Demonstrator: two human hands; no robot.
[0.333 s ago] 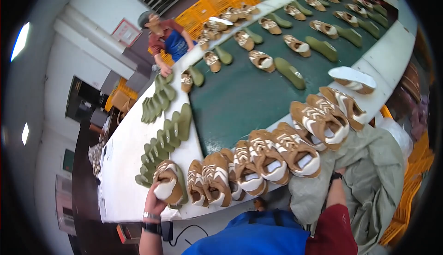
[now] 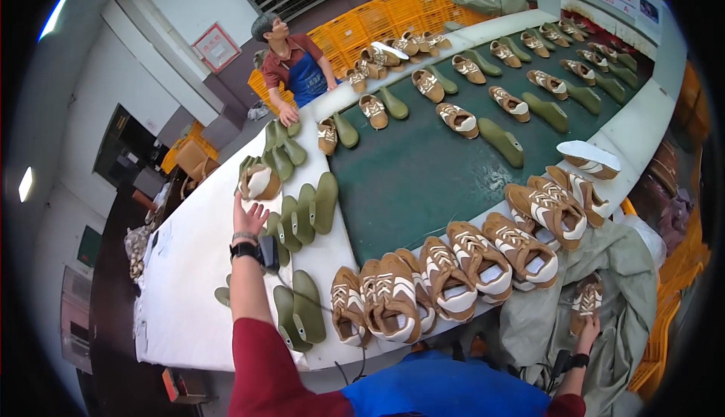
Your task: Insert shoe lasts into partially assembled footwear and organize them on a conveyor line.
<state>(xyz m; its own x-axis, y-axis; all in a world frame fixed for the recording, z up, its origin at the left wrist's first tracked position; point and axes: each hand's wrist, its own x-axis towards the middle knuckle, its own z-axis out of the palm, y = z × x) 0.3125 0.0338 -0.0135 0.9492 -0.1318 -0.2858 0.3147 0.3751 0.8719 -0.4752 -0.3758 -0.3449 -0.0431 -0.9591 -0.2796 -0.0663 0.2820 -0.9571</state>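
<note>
My left hand (image 2: 249,217) reaches over the white tabletop with its fingers spread. Just beyond the fingertips a brown and white sneaker (image 2: 259,182) rests beside green shoe lasts (image 2: 279,156); whether a finger still touches it I cannot tell. At the lower right, my right hand (image 2: 590,329) grips another brown sneaker (image 2: 588,296) above a grey-green sack (image 2: 529,315). Between my arms, a row of brown sneakers with white stripes (image 2: 396,296) lines the near edge of the table. More green lasts (image 2: 308,307) stand by my left forearm.
A dark green belt (image 2: 423,183) carries sneakers and green lasts in rows. Across the table a co-worker (image 2: 298,62) in a blue apron has a hand by the far lasts. Orange crates (image 2: 377,21) line the back; another orange crate (image 2: 653,341) stands at right.
My left hand has carried a sneaker from the near lasts to the far group, and its fingers have spread. My right hand has come into view from the sack with a sneaker.
</note>
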